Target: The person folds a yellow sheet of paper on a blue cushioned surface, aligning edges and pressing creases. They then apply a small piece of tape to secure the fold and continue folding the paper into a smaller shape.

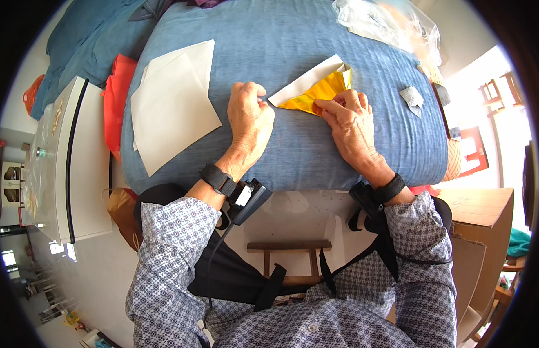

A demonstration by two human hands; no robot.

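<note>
A partly folded sheet of shiny gold paper with a white back [321, 89] lies on the blue cloth [295, 152]. The thumb and fingers of my right hand [350, 115] pinch its lower right edge. My left hand [251, 111] is curled just beyond the paper's left tip and does not touch it; whether something small is inside the curled fingers cannot be told. Left of that hand, several sheets of white paper [173, 108] overlap in a loose stack. A small silvery folded piece [412, 100] rests on the cloth to the right.
A clear plastic bag [391, 28] lies at the far right edge. Red material [117, 100] hangs at the left edge, near a white cabinet [89, 161]. A flat dark object [443, 106] is at the right edge. Below stand a cardboard box [491, 243] and a wooden stool [289, 246].
</note>
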